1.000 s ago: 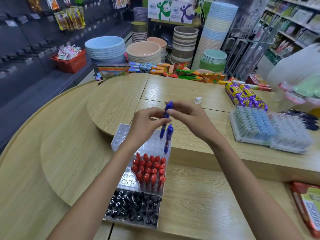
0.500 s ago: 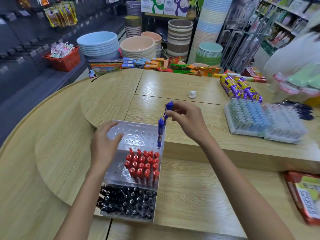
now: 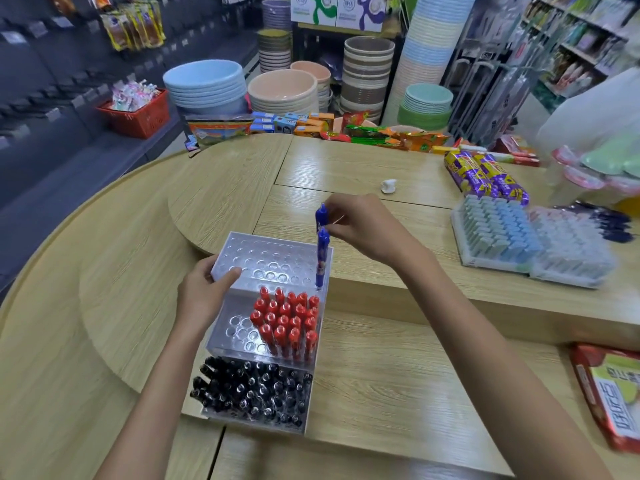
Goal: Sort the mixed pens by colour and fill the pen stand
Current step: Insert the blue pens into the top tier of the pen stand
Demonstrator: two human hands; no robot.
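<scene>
A pale wood-grain worktop (image 3: 398, 375) fills most of my frame, with stacked plastic basins (image 3: 207, 84) on the shop floor beyond it at upper left. At right of the frame sit trays of pale blue and white erasers (image 3: 498, 233), purple packets (image 3: 485, 174) just behind them, and a red-edged packet (image 3: 609, 386) at the lower right edge.

At centre stands the clear three-tier pen stand (image 3: 270, 258), stepped up away from me. Its lowest, nearest tier is packed with black pens (image 3: 252, 389). The middle tier holds red pens (image 3: 287, 320) massed on its right side, with open holes to their left. The top tier shows mostly open holes.

The left hand (image 3: 201, 292) has its grip clamped on the left end of the top tier, thumb lying on the perforated surface and fingers wrapped round the side. The right hand (image 3: 363, 226) hovers above the stand's right side, its grip pinched on two blue pens (image 3: 322, 258) held upright; the lower pen's tip meets the near right corner of the top tier, though I cannot tell whether it is seated in a hole. A small white object (image 3: 388, 186) lies alone on the worktop behind the right hand.
</scene>
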